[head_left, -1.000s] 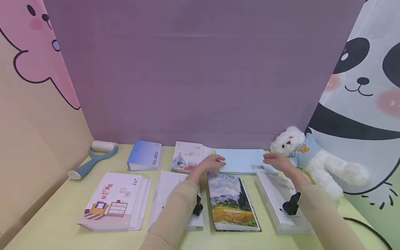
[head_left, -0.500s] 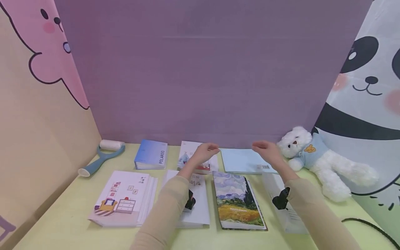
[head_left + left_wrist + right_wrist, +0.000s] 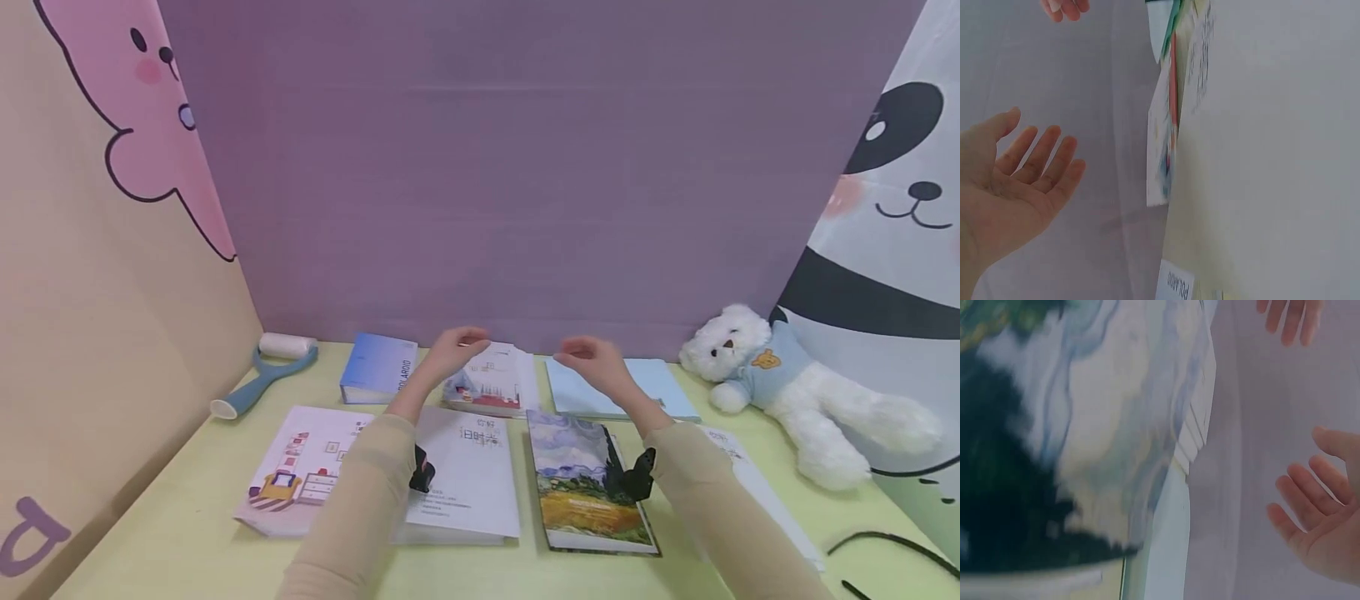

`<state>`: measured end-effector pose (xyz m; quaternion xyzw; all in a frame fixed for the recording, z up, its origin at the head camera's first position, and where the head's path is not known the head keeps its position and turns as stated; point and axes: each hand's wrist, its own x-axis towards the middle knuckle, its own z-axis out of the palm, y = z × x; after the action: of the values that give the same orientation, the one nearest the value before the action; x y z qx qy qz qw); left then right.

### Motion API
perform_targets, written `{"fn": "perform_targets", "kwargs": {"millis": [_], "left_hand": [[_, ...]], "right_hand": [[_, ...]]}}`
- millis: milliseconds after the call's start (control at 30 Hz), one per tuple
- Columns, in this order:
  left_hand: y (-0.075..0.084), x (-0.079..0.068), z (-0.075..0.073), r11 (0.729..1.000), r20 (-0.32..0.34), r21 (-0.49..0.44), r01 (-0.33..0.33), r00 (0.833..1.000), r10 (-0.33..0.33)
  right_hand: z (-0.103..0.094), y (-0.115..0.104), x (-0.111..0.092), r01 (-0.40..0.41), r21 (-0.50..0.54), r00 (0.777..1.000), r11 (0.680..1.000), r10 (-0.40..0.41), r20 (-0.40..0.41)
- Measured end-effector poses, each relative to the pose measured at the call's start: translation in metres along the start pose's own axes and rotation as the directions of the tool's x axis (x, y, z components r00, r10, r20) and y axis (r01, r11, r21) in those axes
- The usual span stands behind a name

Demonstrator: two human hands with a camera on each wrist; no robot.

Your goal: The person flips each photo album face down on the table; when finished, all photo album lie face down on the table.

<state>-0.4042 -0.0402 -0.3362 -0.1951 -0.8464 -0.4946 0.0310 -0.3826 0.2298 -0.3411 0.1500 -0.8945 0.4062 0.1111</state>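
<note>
Both hands are raised above the back row of albums and hold nothing. In the head view my left hand [image 3: 448, 357] is between the blue Polaroid album [image 3: 375, 367] and the white album with a tent picture [image 3: 487, 383]. My right hand [image 3: 600, 367] overlaps the pale blue album [image 3: 652, 387]. The left wrist view shows the left palm [image 3: 1016, 194] with its fingers spread and loosely bent. In the right wrist view, the fingers of the right hand [image 3: 1329, 512] are similarly relaxed. In front lie a painted-cover photo album [image 3: 581, 508] and a plain white album [image 3: 465, 483].
A white album with an armchair picture [image 3: 285, 483] lies front left, partly behind the left sleeve. Another white album [image 3: 772, 500] is beside the right sleeve. A blue-handled lint roller [image 3: 262, 383] lies back left; a white teddy bear [image 3: 810, 392] reclines at the right.
Both hands have moved left from around the pale blue album, toward the tent-picture album. The head view has turned left, shifting the whole scene rightward. The albums stay in place.
</note>
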Motion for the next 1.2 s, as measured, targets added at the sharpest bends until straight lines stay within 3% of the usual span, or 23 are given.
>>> {"fn": "perform_targets", "kwargs": {"millis": [267, 533, 700, 1033, 1200], "left_hand": [[-0.015, -0.008, -0.028, 1.000, -0.023, 0.022, 0.018, 1.000, -0.017], [-0.030, -0.021, -0.043, 0.993, -0.030, 0.118, 0.013, 1.000, -0.010], [-0.049, -0.029, -0.049, 0.989, -0.019, 0.134, 0.064, 0.998, -0.062], [-0.077, -0.029, -0.033, 0.988, 0.099, 0.088, 0.125, 0.986, -0.134], [-0.086, -0.030, -0.022, 0.980, 0.135, 0.089, 0.176, 0.973, -0.187]], "right_hand": [[0.028, -0.014, 0.009, 0.017, 0.017, 0.999, 1.000, -0.017, 0.036], [0.046, -0.022, 0.014, 0.030, 0.022, 0.995, 0.999, -0.032, 0.097], [0.056, -0.025, 0.016, 0.076, 0.000, 0.988, 0.997, -0.076, 0.138], [0.066, -0.025, 0.017, 0.155, -0.069, 0.965, 0.985, -0.136, 0.224], [0.073, -0.021, 0.018, 0.124, -0.124, 0.956, 0.985, -0.085, 0.282]]}}
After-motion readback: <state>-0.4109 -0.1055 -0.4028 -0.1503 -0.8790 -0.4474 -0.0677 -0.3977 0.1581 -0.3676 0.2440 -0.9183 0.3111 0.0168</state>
